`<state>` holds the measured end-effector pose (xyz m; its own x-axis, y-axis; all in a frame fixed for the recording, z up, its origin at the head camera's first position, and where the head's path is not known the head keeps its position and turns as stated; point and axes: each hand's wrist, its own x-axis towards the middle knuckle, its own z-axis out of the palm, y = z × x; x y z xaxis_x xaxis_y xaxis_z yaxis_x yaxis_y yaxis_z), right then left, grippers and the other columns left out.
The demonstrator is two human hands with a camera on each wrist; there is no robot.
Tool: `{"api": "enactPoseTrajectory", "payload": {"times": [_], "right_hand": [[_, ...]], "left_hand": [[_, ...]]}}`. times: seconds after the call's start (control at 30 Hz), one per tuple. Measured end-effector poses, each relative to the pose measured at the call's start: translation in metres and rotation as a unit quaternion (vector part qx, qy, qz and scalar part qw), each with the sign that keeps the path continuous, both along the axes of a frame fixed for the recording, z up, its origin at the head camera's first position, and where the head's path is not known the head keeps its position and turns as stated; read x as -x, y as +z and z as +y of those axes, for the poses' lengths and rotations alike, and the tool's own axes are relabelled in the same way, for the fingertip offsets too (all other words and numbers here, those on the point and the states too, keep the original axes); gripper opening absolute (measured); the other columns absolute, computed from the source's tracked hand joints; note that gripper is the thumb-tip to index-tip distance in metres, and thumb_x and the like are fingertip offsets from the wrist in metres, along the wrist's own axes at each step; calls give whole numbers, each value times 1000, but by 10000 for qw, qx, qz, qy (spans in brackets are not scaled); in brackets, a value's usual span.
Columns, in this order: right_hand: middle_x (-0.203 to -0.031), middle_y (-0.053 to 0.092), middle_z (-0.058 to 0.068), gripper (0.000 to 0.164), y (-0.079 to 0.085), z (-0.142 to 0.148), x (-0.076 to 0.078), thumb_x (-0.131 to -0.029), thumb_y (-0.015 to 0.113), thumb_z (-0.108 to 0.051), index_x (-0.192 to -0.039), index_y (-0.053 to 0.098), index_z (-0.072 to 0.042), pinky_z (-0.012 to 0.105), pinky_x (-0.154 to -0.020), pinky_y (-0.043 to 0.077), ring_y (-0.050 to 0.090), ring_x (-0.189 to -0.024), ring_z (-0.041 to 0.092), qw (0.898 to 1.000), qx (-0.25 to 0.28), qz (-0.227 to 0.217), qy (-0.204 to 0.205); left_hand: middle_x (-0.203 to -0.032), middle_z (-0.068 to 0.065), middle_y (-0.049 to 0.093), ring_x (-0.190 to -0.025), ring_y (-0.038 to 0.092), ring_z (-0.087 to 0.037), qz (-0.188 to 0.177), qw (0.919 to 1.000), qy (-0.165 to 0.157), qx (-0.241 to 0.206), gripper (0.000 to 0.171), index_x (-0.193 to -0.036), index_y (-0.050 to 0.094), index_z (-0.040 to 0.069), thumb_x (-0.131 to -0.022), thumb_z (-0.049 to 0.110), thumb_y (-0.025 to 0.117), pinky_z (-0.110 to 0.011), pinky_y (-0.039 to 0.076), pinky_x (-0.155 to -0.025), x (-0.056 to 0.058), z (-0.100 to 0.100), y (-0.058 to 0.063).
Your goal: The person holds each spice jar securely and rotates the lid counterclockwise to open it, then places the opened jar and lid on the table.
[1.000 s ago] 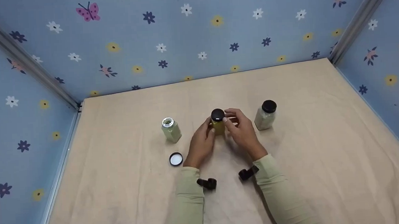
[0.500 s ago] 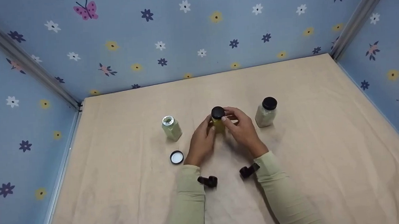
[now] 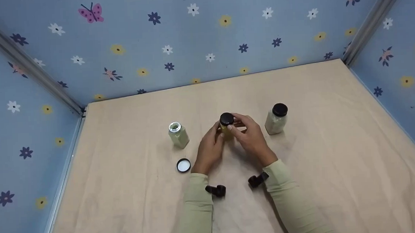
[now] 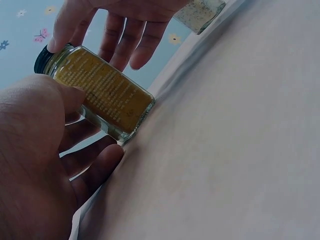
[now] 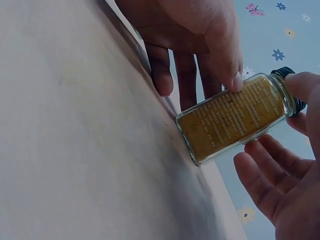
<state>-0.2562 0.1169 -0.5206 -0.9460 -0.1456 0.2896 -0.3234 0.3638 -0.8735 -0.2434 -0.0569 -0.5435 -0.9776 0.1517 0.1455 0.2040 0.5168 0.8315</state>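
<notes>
A square glass spice jar of yellow-brown powder, printed with small pale text, stands upright between both hands. My left hand holds the jar's body, thumb on the near side and fingers behind. With thumb and forefinger, my right hand pinches the black lid, which sits on the jar's neck. In the right wrist view, the other right fingers are off the glass. The jar's base meets the cloth. The far side of the lid is partly hidden by the right fingers.
Left of the hands stands a lidless jar of pale green contents. A loose black cap lies near it, white inside up. A black-capped jar of pale contents stands on the right. Patterned walls border the cloth-covered table.
My right thumb has shifted left along the front of the lid's edge. The left hand and the jar stay in place, and the other jars have not moved.
</notes>
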Motion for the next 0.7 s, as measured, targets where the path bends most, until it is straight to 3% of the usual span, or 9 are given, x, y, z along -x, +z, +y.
{"api": "enactPoseTrajectory", "payload": {"times": [0.43, 0.7], "right_hand": [[-117, 63, 4, 53, 0, -1, 0, -95, 70, -37, -143, 58, -16, 40, -78, 56, 64, -106, 20, 9999, -108, 33, -10], [-116, 63, 7, 52, 0, 0, 1, -97, 68, -33, -143, 57, -12, 40, -79, 56, 64, -106, 21, 9998, -180, 4, -63]], "left_hand": [[-148, -8, 51, -137, 45, -20, -190, 9998, 52, -15, 52, -155, 37, 9, -107, 22, 48, -36, 33, -115, 0, 0, -1], [-147, -10, 52, -137, 45, -22, -37, 10000, 61, 30, 51, -154, 39, 8, -106, 21, 49, -37, 33, -115, 2, 1, -2]]}}
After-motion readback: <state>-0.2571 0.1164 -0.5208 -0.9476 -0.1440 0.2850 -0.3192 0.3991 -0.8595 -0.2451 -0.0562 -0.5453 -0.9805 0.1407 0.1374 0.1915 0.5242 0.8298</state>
